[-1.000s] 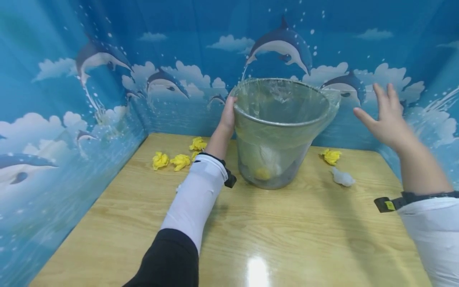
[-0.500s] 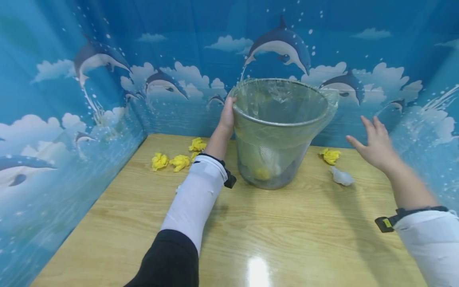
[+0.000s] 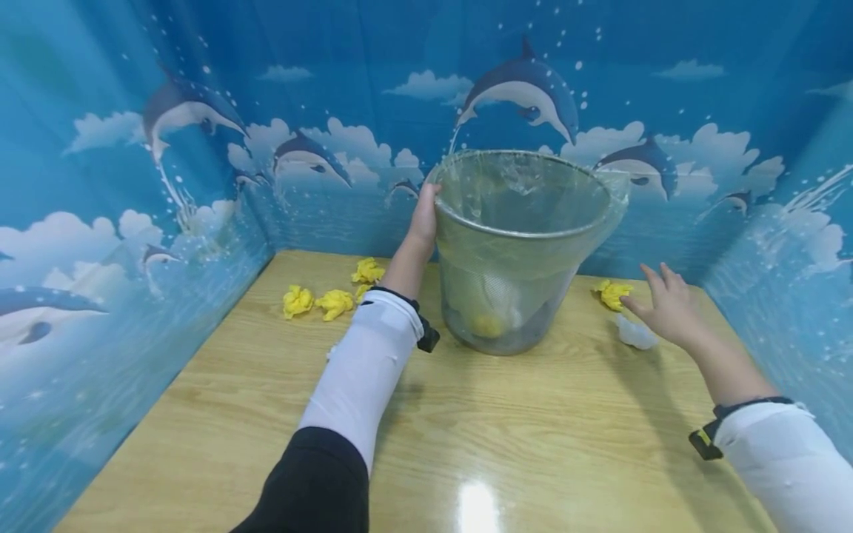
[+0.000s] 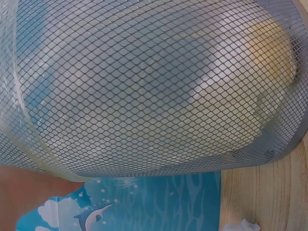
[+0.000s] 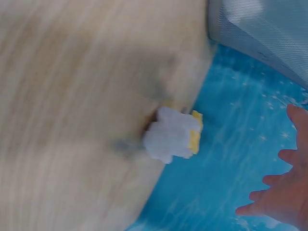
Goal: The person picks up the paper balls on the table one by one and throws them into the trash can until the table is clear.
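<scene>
A wire mesh wastebasket (image 3: 460, 289), lined with a clear plastic bag (image 3: 616, 196), stands at the back middle of the table. My left hand (image 3: 424, 216) grips its rim on the left side. Through the mesh in the left wrist view shows a yellow lump (image 4: 272, 50) at the bottom, beside something whitish. On the right, my right hand (image 3: 669, 309) hangs with fingers spread and holds nothing. Nearest to it are a crumpled white ball (image 3: 635, 333) and, just behind, a crumpled yellow paper ball (image 3: 609, 295). In the right wrist view the white ball (image 5: 171, 134) partly covers the yellow one.
Several crumpled yellow paper balls (image 3: 335, 303) lie left of the basket, one partly behind my left forearm. A white scrap (image 4: 243, 225) shows near that arm too. Blue dolphin-print curtains (image 3: 320, 215) close off the back and sides of the wooden table (image 3: 533, 437).
My right hand has come down and a little left, from high on the right to close by the white ball. The left hand and wastebasket have stayed in place.
</scene>
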A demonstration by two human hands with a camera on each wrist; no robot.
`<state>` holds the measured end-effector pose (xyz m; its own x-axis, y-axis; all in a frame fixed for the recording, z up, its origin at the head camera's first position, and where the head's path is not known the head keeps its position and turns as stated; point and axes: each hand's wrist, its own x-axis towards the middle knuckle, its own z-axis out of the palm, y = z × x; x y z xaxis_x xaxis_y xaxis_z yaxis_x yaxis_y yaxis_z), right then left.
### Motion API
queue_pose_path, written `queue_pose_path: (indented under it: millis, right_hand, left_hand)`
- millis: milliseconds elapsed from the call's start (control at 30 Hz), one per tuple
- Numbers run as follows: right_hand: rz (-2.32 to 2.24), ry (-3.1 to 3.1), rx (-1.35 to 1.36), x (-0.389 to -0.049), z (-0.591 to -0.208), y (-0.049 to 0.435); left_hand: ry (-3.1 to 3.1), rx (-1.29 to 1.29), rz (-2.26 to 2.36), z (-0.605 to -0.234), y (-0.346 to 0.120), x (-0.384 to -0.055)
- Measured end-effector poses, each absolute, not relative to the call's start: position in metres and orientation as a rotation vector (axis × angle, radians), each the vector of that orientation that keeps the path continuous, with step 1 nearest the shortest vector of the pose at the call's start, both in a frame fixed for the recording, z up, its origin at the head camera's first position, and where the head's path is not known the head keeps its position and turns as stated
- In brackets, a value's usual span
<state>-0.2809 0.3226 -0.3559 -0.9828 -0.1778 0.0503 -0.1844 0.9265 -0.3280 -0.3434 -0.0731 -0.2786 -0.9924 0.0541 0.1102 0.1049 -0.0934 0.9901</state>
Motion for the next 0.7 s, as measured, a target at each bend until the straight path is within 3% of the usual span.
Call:
queue_pose_path:
  millis: [700]
  right_hand:
    - [0.457,-3.272,0.235,-0.289,-0.402,0.33]
  left_hand:
    - [-2.093,-0.183,-2.278,-0.281,-0.074,-0.345]
